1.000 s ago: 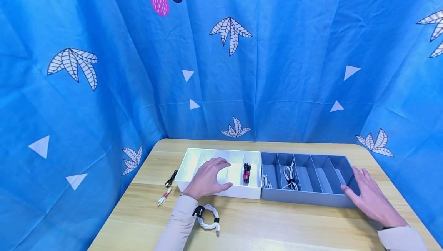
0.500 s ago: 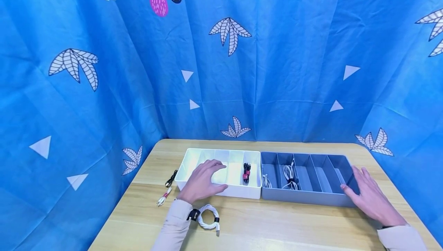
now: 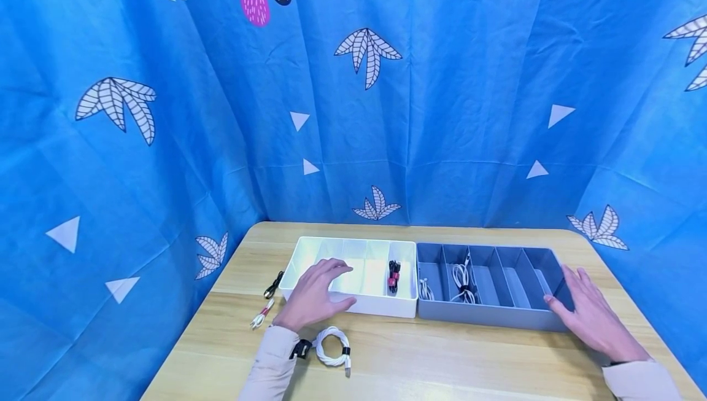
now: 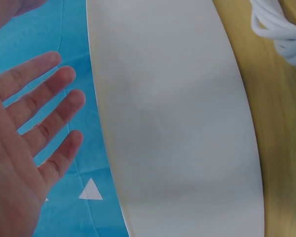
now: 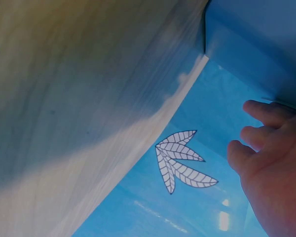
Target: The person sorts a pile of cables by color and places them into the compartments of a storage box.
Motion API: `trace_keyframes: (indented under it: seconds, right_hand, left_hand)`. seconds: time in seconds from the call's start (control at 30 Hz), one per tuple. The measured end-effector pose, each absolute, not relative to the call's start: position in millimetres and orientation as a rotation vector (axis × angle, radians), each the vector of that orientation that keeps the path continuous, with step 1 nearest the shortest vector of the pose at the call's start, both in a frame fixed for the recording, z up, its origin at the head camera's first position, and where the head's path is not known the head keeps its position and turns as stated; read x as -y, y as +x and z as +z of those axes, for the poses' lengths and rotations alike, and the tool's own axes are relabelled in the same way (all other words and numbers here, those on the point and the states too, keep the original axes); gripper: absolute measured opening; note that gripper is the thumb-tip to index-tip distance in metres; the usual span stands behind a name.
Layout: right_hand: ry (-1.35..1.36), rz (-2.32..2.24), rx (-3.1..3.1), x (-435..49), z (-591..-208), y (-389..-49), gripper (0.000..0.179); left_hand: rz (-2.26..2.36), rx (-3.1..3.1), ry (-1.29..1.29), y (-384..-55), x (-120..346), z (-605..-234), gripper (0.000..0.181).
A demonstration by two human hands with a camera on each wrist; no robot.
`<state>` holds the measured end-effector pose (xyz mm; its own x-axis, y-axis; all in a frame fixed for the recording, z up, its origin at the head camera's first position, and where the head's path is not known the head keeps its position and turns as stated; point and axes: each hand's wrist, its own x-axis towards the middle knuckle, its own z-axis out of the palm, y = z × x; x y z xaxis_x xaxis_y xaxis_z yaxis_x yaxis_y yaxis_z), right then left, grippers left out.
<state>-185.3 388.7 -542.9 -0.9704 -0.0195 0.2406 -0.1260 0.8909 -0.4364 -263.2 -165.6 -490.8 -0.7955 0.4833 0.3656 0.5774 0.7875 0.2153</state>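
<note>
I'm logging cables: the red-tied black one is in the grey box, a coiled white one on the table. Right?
Not the grey box: the head view shows the red-tied black cable in the white box. The coiled white cable is on the table.

No text, label, brand, number or sign is showing legibly. The red band [image 3: 393, 279] around the black cable [image 3: 394, 266], by the right end of the white tray [image 3: 381, 306], is appearing too small for any lettering to be made out.
</note>
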Motion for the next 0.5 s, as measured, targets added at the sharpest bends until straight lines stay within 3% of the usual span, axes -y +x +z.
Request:
trace_keyframes:
  seconds: [0.5]
  right_hand:
    - [0.111, 0.681, 2.829, -389, -542, -185, 0.086]
  left_hand:
    - [-0.464, 2.674, -0.763, -254, 188, -496, 0.064]
